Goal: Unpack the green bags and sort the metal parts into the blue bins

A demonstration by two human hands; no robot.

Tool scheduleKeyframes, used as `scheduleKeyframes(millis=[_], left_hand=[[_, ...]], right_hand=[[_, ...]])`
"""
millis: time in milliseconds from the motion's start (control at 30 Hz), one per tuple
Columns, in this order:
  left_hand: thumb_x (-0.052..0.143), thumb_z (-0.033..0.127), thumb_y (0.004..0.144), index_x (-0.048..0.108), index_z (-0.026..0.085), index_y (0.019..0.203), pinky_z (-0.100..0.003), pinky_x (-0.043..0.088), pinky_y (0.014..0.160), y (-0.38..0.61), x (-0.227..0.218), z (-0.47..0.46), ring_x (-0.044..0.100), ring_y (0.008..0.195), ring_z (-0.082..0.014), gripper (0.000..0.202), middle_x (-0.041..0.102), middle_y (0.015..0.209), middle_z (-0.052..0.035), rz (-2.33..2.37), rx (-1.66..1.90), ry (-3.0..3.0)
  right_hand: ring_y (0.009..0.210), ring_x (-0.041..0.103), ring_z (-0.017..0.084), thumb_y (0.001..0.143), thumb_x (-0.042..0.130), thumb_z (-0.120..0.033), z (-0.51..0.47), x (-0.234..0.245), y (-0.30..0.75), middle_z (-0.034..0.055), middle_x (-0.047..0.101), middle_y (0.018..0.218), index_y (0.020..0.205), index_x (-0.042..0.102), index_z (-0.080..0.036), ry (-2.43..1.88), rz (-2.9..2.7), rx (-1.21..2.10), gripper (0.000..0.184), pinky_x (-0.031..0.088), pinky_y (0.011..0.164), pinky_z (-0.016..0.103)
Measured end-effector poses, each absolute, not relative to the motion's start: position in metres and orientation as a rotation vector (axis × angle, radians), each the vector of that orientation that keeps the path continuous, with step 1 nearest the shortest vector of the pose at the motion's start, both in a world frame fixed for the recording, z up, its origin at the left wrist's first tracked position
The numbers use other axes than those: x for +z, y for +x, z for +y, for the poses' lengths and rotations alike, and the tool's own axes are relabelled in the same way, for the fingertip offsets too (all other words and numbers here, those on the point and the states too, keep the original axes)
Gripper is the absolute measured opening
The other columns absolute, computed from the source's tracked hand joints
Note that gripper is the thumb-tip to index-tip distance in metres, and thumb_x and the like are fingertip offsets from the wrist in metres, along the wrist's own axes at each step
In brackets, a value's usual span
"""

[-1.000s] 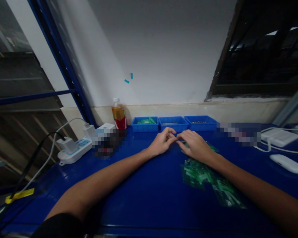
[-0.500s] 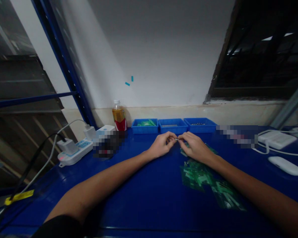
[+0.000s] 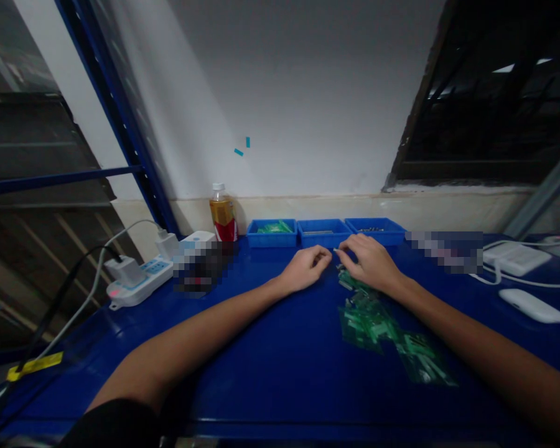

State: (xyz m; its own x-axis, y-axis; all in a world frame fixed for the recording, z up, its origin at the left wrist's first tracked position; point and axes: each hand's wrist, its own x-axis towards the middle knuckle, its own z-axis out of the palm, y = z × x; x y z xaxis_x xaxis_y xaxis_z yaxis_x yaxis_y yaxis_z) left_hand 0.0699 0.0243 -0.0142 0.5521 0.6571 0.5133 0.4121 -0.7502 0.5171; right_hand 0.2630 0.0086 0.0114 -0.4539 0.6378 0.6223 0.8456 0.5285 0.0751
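My left hand is just above the blue table, fingers curled and the thumb against the fingertips; whether anything is between them is hidden. A small gap to its right, my right hand is closed, with a tiny pale piece at its fingertips, too small to name. Below the right hand and wrist lie several green-tinted clear packets with small parts inside. Beyond the hands stand three blue bins: the left bin contains green packets, the middle bin thin strips, the right bin small metallic pieces.
A drink bottle stands by the wall, left of the bins. Plugs and cables run from a white power strip at the left. White adapters with cables and a white rounded device lie at the right. Two blurred patches hide other things.
The fingertips of both hands, which met around a small piece, have parted slightly. My right hand has risen a little, uncovering more of the packets. The view has shifted slightly.
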Motion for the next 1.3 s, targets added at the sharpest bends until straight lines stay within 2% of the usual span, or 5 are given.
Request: scheduleKeyframes(millis=[167,333,733,1000,1300], left_hand=[[0.049,0.017,0.086,0.057,0.020,0.115,-0.037,0.039,0.092,0.070,-0.009,0.013,0.052,0.103,-0.0222,0.031,0.060,0.111,-0.0071,0.718,0.838,2.681],[0.042,0.010,0.087,0.046,0.023,0.128,-0.037,0.039,0.091,0.072,-0.007,0.011,0.048,0.111,-0.0218,0.044,0.055,0.124,-0.0059,0.749,0.636,2.919],[0.045,0.021,0.089,0.055,0.019,0.114,-0.038,0.041,0.084,0.074,-0.016,0.018,0.050,0.097,-0.0240,0.028,0.060,0.102,-0.0081,0.964,0.651,2.897],[0.049,0.015,0.082,0.056,0.018,0.085,-0.034,0.042,0.081,0.073,-0.019,0.022,0.052,0.086,-0.0206,0.008,0.059,0.086,-0.0048,0.963,0.762,2.791],[0.045,0.022,0.088,0.046,0.018,0.092,-0.027,0.045,0.068,0.071,-0.018,0.031,0.056,0.073,-0.0154,0.006,0.057,0.080,-0.0012,0.974,1.056,2.436]], right_hand=[[0.083,0.055,0.025,0.086,0.043,-0.035,0.059,0.034,0.300,0.0107,0.065,0.083,0.077,0.061,-0.018,-1.542,-1.979,-0.530,0.026,0.039,0.074,0.035],[0.086,0.054,0.030,0.084,0.044,-0.039,0.078,0.043,0.315,0.0154,0.065,0.087,0.096,0.062,-0.012,-1.671,-1.839,-0.529,0.034,0.039,0.073,0.040],[0.084,0.054,0.022,0.086,0.049,-0.034,0.015,0.009,0.275,0.0060,0.066,0.083,0.087,0.062,-0.019,-1.345,-2.234,-0.293,0.021,0.038,0.076,0.033],[0.077,0.052,0.020,0.086,0.049,-0.026,0.016,-0.002,0.271,0.0044,0.064,0.076,0.084,0.062,-0.019,-1.261,-2.297,-0.229,0.015,0.038,0.073,0.032],[0.083,0.053,0.020,0.083,0.055,-0.027,0.006,-0.002,0.259,0.0051,0.064,0.084,0.093,0.060,-0.020,-1.103,-2.376,-0.229,0.013,0.038,0.072,0.032]])
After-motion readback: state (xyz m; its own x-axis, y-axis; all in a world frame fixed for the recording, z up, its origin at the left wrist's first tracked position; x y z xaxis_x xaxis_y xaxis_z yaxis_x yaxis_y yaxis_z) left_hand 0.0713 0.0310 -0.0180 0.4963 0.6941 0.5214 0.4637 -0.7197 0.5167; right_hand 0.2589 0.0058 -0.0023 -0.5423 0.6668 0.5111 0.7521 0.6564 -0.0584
